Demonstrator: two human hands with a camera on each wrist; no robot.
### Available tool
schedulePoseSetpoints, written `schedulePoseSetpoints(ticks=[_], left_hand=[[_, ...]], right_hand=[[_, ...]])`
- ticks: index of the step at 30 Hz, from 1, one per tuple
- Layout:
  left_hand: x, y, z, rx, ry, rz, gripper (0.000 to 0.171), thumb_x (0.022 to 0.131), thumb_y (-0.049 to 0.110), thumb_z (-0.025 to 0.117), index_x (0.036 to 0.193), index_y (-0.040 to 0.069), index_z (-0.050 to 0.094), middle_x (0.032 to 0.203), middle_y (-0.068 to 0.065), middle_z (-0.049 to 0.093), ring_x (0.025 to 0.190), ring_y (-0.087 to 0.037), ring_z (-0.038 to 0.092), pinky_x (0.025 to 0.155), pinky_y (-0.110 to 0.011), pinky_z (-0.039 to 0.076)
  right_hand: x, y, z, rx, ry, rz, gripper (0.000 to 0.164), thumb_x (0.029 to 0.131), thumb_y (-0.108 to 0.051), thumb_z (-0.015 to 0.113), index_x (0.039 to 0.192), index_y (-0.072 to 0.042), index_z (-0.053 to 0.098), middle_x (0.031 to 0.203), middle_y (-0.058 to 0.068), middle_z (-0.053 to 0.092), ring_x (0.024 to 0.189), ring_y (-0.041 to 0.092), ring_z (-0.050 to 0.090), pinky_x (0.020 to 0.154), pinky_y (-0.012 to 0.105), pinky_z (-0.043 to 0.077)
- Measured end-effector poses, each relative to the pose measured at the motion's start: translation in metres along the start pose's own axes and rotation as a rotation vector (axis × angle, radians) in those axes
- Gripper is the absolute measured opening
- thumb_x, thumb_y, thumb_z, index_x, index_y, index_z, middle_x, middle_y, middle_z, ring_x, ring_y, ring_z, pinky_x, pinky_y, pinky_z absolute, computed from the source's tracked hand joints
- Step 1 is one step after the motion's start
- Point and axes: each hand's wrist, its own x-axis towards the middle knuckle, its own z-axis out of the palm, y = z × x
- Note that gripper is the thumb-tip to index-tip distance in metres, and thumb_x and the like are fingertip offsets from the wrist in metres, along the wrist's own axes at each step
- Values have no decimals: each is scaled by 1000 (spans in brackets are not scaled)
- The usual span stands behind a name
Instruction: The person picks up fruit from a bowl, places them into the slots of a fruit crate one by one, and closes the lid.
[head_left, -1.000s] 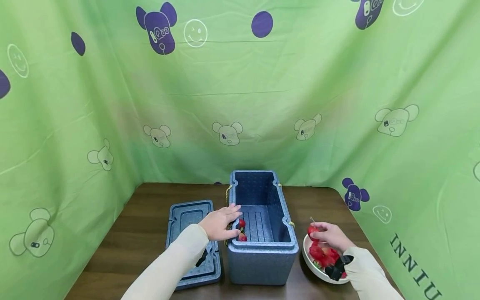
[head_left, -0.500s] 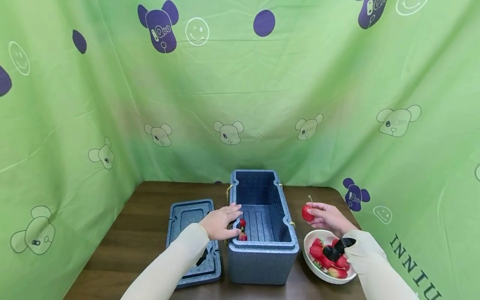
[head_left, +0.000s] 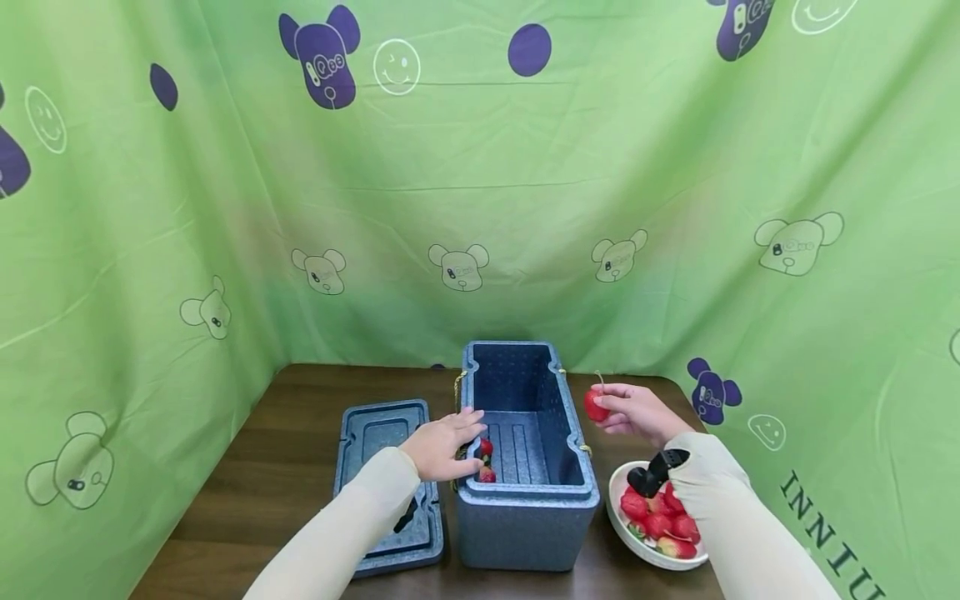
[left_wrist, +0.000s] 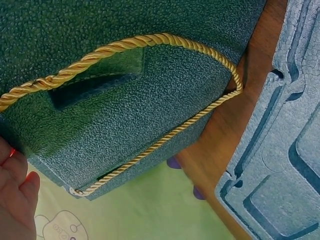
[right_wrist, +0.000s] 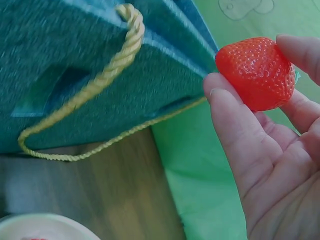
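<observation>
The right hand point(head_left: 637, 413) pinches a strawberry point(head_left: 596, 407) at its nine o'clock (head view); the left hand point(head_left: 441, 447), fingers outstretched, touches the box point(head_left: 521, 533).

Dimpled red strawberry point(right_wrist: 256, 73), raised near blue box point(head_left: 523, 527), box upright, open-topped

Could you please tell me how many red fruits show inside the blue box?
2: one red fruit in the near left corner, a second red fruit just beyond it; the left hand may hide more.

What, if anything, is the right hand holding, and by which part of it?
A strawberry; the right hand pinches it by its red body, fingertips on opposite sides.
</observation>
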Motion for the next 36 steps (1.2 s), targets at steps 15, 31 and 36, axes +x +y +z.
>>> schedulePoseSetpoints(ticks=[15, 31, 36], left_hand=[[-1, 1, -4, 22, -5, 21, 62, 92, 42, 49, 141, 4, 47, 151, -7, 36, 141, -23, 28, 112, -35, 27], [0, -1, -1, 39, -9, 13, 63, 92, 45, 48, 141, 6, 48, 151, -6, 37, 141, -21, 27, 112, -34, 26], [2, -2, 0, 34, -13, 11, 62, 92, 44, 49, 141, 6, 48, 151, -6, 37, 142, -21, 27, 112, -34, 26]], right_hand=[[24, -26, 28, -96, -21, -15, 57, 94, -9, 55, 137, 17, 31, 88, 2, 68, 70, 11, 67, 63, 23, 55], [53, -36, 69, -203, -65, -21, 54, 92, -5, 59, 136, 18, 36, 112, 27, 61, 74, 14, 65, 69, 28, 56], [62, -31, 78, -219, -58, -19, 54, 91, -4, 60, 134, 20, 38, 117, 33, 57, 84, 19, 66, 75, 33, 56]])
